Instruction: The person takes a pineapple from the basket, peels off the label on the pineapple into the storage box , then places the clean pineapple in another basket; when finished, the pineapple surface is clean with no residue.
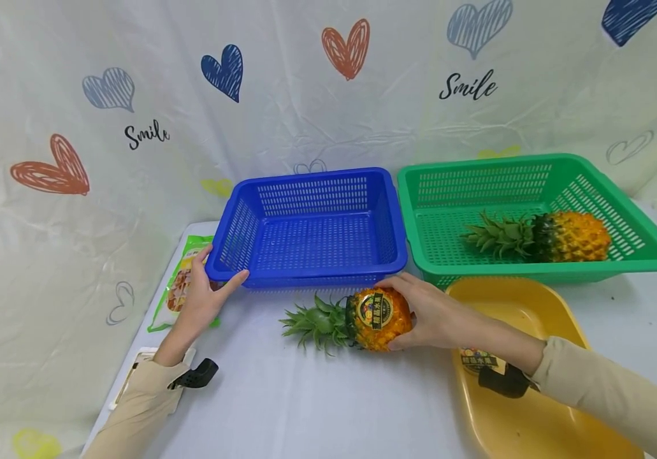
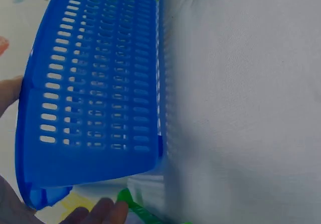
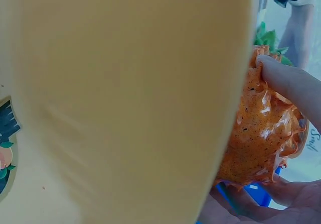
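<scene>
Pineapple (image 1: 352, 324), approx. mid-frame in the head view, lies on its side, crown to the L; can't tell if it rests on the table or is slightly raised. Hearts-&-"Smile" backdrop (image 1: 282, 115) fills the upper frame, white table (image 1: 317, 408) the lower. Green basket (image 1: 534, 269) is at R, yellow tub (image 1: 529, 427) lower R, partly hidden by the R sleeve (image 1: 609, 389). Blue basket (image 1: 317, 274) is near centre, just above the pineapple; green-&-white bag (image 1: 179, 287) at L. 2nd pineapple (image 1: 569, 236) lies inside the green basket. L hand (image 1: 202, 303) is spread wide, thumb & fingers straddling the blue basket's lower-L corner, touching it. R hand (image 1: 437, 312) holds the pineapple round its base end, thumb below, fingers above. Round sticker (image 1: 375, 310) faces up. Prob. fairly heavy for its size & stiff-bodied, w/ bumpy skin; the glossy look in the R wrist view hints it may be a bit slippery, & a hard squeeze might bruise it. Crown prob. bends, so best hold = round the body's fat middle, not the leaves.
</scene>
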`<state>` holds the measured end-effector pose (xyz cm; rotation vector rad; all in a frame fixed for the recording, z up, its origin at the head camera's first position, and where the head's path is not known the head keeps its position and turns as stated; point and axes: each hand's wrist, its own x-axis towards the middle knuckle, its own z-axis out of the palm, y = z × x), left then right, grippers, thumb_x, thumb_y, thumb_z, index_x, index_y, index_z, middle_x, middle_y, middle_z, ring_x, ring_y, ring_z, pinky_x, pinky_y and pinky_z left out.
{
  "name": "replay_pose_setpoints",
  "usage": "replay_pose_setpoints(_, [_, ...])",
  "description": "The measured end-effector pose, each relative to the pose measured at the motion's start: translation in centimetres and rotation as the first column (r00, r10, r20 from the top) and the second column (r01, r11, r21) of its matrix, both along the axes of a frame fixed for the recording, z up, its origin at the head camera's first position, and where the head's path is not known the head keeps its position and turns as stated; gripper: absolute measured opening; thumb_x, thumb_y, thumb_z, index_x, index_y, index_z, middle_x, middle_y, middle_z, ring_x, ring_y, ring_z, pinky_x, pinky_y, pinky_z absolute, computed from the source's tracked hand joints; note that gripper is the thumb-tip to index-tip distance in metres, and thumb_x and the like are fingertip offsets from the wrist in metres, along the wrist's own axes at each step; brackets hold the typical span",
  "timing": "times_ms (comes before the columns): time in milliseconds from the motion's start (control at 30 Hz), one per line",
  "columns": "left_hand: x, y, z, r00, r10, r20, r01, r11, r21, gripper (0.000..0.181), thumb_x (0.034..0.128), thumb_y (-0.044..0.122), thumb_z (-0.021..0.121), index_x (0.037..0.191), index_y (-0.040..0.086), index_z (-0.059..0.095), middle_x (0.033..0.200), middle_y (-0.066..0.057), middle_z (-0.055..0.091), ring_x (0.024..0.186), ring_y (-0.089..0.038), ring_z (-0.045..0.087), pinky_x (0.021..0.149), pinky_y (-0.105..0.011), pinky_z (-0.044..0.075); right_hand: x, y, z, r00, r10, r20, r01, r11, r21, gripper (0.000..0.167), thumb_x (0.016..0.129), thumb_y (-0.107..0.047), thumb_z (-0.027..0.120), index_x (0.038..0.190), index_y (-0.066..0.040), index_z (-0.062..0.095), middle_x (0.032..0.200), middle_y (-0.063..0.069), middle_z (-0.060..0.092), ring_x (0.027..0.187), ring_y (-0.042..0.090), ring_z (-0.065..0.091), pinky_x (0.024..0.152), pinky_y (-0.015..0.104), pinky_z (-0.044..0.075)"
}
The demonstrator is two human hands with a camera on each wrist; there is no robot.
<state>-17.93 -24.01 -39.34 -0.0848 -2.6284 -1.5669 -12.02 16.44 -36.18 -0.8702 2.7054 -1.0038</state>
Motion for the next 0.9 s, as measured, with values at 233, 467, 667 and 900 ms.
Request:
replay_pose_setpoints(233, [2.0, 2.1, 1.2, 0.917, 0.069, -0.392, -0.218, 0.911, -0.349, 0.096, 0.0939, 0.038, 0.080, 0.158, -0.004, 0.023, 0.143, -0.034, 0.032, 0.126, -0.046, 0.038, 0.104, -0.061, 0.037, 0.3, 0.1, -0.1, 1.000, -0.016, 0.000, 0.016, 1.000, 0.010, 0.086, 0.070, -0.023, 0.099, 0.141, -0.001, 0.055, 0.133, 0.020, 0.057, 0.116, 0.038, 0.062, 0.091, 0.054, 0.059])
replay_pose_setpoints(467, [3.5, 5.9, 2.5, 0.634, -0.381, -0.673, 0.047, 0.887, -0.459, 0.072, 0.1040, 0.051, 0.060, 0.146, -0.007, 0.046, 0.139, -0.028, 0.048, 0.130, -0.042, 0.048, 0.111, -0.047, 0.041, 0.5, 0.0, -0.2, 0.999, -0.031, -0.011, 0.031, 0.999, -0.007, 0.087, 0.068, -0.020, 0.100, 0.139, -0.001, 0.055, 0.130, 0.019, 0.056, 0.115, 0.037, 0.062, 0.093, 0.055, 0.058])
replay_pose_setpoints(667, [4.9, 8.9, 1.9, 0.655, -0.663, -0.364, 0.391, 0.709, -0.587, 0.070, 0.1038, 0.056, 0.057, 0.149, 0.003, 0.049, 0.144, -0.013, 0.050, 0.134, -0.026, 0.050, 0.112, -0.041, 0.045, 0.6, 0.0, -0.2, 0.999, -0.037, -0.012, 0.037, 0.999, -0.008, 0.086, 0.069, -0.018, 0.100, 0.140, -0.001, 0.055, 0.131, 0.020, 0.055, 0.115, 0.038, 0.061, 0.093, 0.056, 0.058])
replay_pose_setpoints(900, [4.7, 10.4, -1.0, 0.728, -0.666, -0.162, 0.464, 0.653, -0.599, 0.070, 0.0976, 0.044, 0.075, 0.150, 0.007, 0.049, 0.144, -0.011, 0.049, 0.132, -0.025, 0.050, 0.107, -0.047, 0.048, 0.7, 0.0, -0.1, 1.000, -0.030, 0.006, 0.030, 0.999, -0.023, 0.086, 0.070, -0.017, 0.099, 0.141, -0.002, 0.054, 0.134, 0.021, 0.054, 0.117, 0.038, 0.060, 0.095, 0.056, 0.057])
